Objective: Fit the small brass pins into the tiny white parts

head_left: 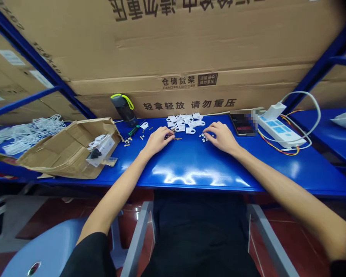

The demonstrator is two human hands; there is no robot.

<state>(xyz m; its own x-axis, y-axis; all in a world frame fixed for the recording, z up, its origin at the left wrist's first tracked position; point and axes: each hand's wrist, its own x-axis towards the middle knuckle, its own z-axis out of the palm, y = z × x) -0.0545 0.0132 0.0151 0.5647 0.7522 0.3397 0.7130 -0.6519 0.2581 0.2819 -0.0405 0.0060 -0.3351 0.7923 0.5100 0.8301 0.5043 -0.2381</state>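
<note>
Seen on blue desk [190,165]: left hand [158,141] over brass pins [173,137], right hand [221,137] beside small white bits [203,137]; fingers [210,132] curled, any hold unclear.

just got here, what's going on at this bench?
A seated person has both bare hands down on a blue workbench. The left hand is at small brass-coloured pieces; the right hand is beside tiny white pieces. A pile of white plastic pieces lies just ahead, with an opened cardboard box off to the left.
</note>
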